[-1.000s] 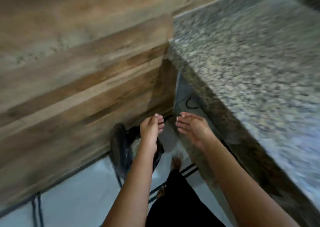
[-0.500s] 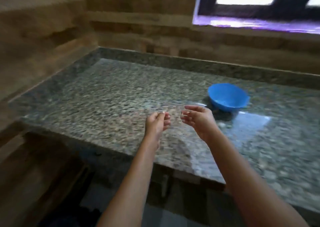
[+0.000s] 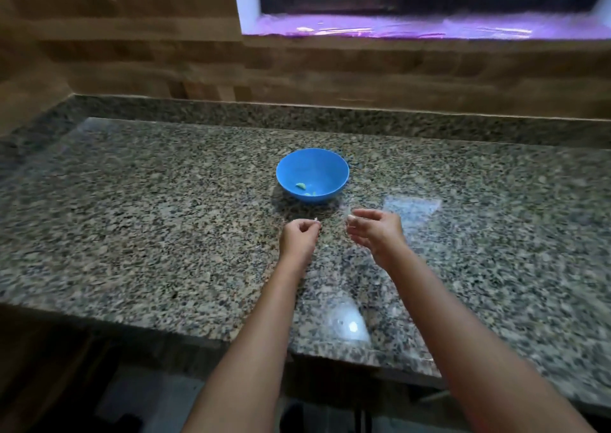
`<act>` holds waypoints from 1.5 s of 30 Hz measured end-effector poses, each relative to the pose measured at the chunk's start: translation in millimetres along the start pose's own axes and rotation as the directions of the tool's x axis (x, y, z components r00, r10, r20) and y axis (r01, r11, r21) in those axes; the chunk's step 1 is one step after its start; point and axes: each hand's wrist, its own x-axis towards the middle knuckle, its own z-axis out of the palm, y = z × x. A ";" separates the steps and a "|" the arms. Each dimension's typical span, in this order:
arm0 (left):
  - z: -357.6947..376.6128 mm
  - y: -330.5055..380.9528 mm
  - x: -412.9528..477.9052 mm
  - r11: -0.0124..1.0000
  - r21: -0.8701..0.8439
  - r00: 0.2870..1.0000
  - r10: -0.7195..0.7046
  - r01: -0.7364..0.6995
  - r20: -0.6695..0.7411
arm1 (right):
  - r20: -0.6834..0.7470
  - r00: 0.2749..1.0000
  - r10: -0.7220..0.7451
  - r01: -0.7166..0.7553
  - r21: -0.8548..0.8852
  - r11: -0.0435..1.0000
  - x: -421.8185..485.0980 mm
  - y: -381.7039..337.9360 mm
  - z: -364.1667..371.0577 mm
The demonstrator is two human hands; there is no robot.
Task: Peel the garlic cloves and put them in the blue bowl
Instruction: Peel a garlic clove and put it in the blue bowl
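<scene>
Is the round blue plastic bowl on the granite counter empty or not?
Not empty. The round blue plastic bowl stands upright, with a few small pale pieces at its bottom.

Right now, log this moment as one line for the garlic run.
left hand: pinching small pale bit, likely garlic | right hand: fingers loosely curled, nothing visible in them | blue bowl: on granite counter, pale pieces inside

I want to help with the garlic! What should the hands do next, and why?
Probably carry the left hand forward over the blue bowl: its fingers pinch a small pale bit, likely garlic, and pale pieces already lie in the bowl.
</scene>
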 end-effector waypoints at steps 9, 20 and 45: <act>10.5 3.7 25.7 0.434 0.886 0.967 0.249 -0.162 0.055 | 0.015 0.994 0.110 -0.111 0.015 0.994 28.6 0.7 -2.3; 11.8 21.3 23.2 0.535 0.808 0.927 0.373 -0.248 0.038 | 0.001 0.990 0.143 -0.142 0.062 0.988 46.4 -1.2 6.9; -42.2 -24.3 30.0 0.955 0.272 0.992 0.104 -0.120 0.073 | 0.077 0.993 0.094 -0.083 -0.139 0.987 36.0 34.4 46.2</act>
